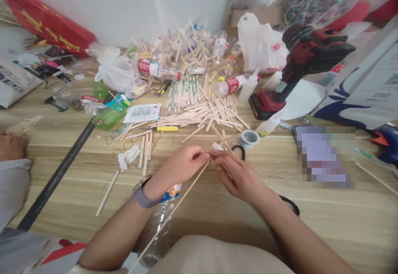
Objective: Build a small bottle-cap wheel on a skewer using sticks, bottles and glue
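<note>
Wood-grained bench (342,220) below, pale wall (124,4) behind. One skewer (174,209) slants up from the lower edge to the fingertips of the left hand (183,162), seemingly pinched between its thumb and fingers. Just beside, the right hand (239,174) has bent fingers, their grip unclear. For good control, steady the skewer close to that pinch and guard its long trailing length from knocks. Beneath shows a bottle (158,224); beyond, sticks (199,116) lie heaped.
</note>
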A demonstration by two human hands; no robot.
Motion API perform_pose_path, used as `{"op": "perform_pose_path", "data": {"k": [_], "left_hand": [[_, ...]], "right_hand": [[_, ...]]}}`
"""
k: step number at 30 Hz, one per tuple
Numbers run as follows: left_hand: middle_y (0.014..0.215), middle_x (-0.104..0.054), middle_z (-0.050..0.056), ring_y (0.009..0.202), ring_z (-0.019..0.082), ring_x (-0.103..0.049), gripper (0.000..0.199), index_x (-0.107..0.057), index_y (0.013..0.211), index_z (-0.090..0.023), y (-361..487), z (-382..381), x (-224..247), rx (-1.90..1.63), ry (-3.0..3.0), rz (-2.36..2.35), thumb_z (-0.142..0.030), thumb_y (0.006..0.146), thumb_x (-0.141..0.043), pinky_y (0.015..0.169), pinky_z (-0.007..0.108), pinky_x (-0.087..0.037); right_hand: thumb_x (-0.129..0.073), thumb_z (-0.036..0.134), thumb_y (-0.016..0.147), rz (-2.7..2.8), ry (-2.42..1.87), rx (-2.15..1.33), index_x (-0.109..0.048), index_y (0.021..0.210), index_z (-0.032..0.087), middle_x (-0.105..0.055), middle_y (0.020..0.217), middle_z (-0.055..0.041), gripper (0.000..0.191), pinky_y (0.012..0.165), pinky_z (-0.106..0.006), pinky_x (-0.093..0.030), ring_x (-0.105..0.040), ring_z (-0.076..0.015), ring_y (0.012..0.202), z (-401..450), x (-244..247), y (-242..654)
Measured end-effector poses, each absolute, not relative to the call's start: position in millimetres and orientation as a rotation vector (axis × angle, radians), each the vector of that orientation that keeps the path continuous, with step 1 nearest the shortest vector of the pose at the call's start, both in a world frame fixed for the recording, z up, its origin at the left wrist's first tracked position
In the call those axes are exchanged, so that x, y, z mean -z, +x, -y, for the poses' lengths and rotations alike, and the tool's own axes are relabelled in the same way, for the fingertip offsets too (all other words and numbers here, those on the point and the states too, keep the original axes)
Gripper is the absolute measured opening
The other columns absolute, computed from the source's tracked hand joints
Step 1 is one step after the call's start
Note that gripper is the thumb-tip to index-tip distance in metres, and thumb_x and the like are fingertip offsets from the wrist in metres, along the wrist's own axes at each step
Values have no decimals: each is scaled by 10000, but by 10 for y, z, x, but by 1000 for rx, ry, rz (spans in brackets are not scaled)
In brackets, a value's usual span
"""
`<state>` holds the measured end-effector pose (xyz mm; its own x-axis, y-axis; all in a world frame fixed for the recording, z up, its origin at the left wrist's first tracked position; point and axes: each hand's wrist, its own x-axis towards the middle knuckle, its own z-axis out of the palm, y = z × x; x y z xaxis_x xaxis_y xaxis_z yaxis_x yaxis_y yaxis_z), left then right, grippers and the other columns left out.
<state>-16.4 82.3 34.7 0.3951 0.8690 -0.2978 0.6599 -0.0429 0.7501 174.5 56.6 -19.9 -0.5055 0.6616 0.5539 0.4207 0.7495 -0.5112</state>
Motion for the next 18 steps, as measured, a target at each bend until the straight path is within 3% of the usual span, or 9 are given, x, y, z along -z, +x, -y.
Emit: {"op": "perform_pose_path", "data": {"k": [4,10,18], "left_hand": [[592,-424,-55,584,125,-416,387,-474,639,-196,-208,-844,-359,-273,1760,-1343,-486,892,-437,533,264,-270],[603,-485,-64,571,118,-431,234,-516,684,-195,-203,-832,-303,-243,1635,-1307,-399,764,-600,526,250,-298],[597,-490,-67,567,116,-441,95,-566,724,-192,-174,-782,-306,-217,1632,-1379,-285,726,-577,517,242,-297]], "right_hand": [[-441,54,887,2208,-821,-414,-486,984,218,-671,1172,-159,196,829,-385,-578,-670,-230,1079,-555,198,1752],[-433,47,864,2262,-798,-449,-508,974,198,-683,1164,-187,201,823,-362,-574,-668,-243,1096,-566,207,1745],[-434,113,904,2165,-874,-653,-480,882,228,-706,984,-111,126,766,-308,-544,-687,-213,994,-548,172,1725]]}}
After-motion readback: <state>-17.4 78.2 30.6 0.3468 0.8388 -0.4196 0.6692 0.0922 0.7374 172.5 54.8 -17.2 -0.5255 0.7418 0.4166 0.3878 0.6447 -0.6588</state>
